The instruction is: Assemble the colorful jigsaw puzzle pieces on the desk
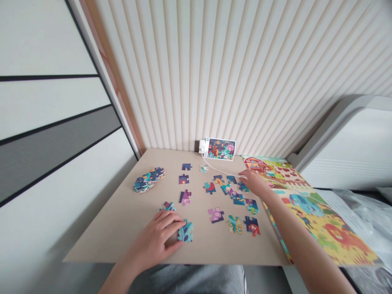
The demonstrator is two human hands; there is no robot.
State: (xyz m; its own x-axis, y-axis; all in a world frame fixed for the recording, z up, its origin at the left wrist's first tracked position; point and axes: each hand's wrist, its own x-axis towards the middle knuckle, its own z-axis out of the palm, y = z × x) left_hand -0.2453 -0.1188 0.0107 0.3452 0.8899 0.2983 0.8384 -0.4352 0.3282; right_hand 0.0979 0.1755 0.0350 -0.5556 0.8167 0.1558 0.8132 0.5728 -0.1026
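My left hand [159, 237] rests near the table's front edge, its thumb and index finger bent around the left side of a teal puzzle piece [185, 232] with dark spots. Just beyond its knuckles lies another blue puzzle piece [168, 206], partly covered. My right hand [252, 182] reaches over the right side of the table, fingers stretched out to the left above a white cable [219, 169]. Close below it are a blue-green puzzle piece [243, 187] and a loose cluster including a dark blue piece [238, 199]. I see nothing held in that hand.
A pile of puzzle pieces [149, 179] lies at the left. Single pieces, such as a purple one [216, 215], are spread across the table [122, 232]. A picture card [219, 149] leans at the back by a white plug [202, 146]. Illustrated boards [324, 228] cover the right side.
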